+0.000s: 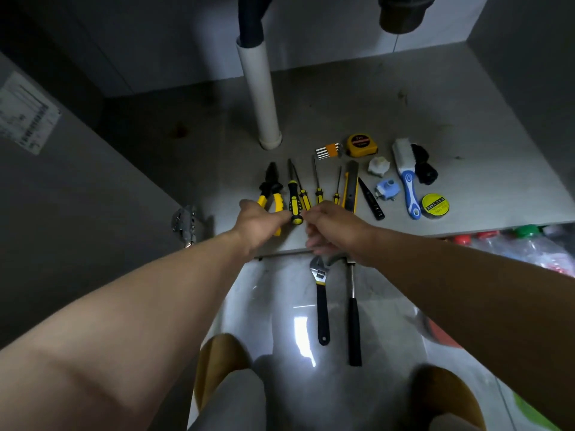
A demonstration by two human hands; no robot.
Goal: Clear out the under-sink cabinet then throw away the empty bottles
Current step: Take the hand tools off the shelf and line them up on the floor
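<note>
both arms outstretched; left hand (258, 223) and right hand (337, 233) curled by screwdriver (294, 202)

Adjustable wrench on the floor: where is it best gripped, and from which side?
Probably by the black handle of the adjustable wrench, from above at the near end: it lies flat, handle pointing toward the person, head close to the right hand.

The yellow tape roll (435, 206) carries a black strip reading "P.V.C TAPE". Print on the tape measure (362, 145) and the cabinet sticker (26, 113) is unreadable.
</note>
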